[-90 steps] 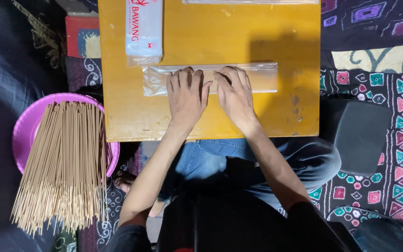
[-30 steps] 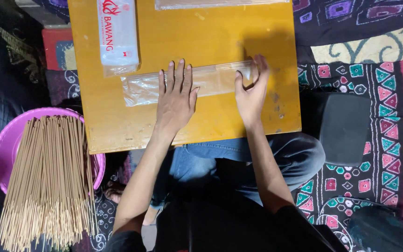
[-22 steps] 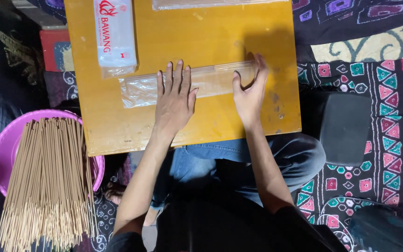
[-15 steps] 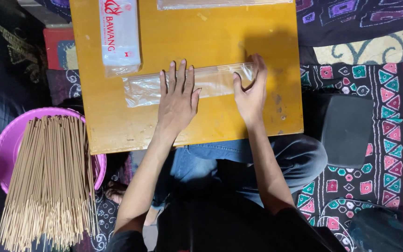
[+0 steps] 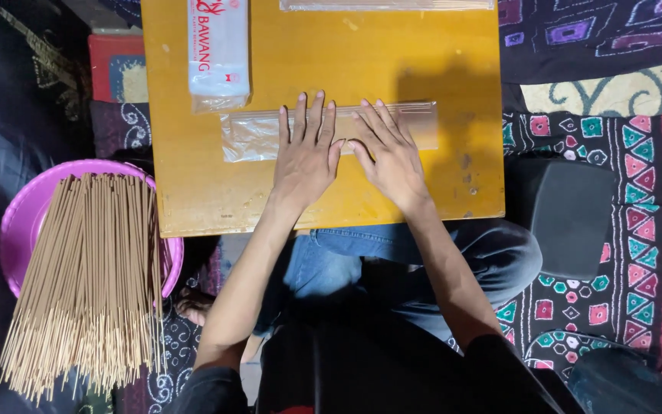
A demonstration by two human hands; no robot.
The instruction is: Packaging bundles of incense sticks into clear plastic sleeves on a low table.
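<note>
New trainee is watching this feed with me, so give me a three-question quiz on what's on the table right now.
1. True or false: both hands lie flat on the clear plastic sleeve.
2. Where do the loose sticks rest? A) on the yellow table B) across the pink basin C) on the person's lap
3. Which hand is nearer the white packet?

Key:
1. True: left hand and right hand, fingers spread.
2. B
3. The left hand.

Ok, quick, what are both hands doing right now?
Left hand: open, flat on the clear bag.
Right hand: open, flat on the same bag.
</note>
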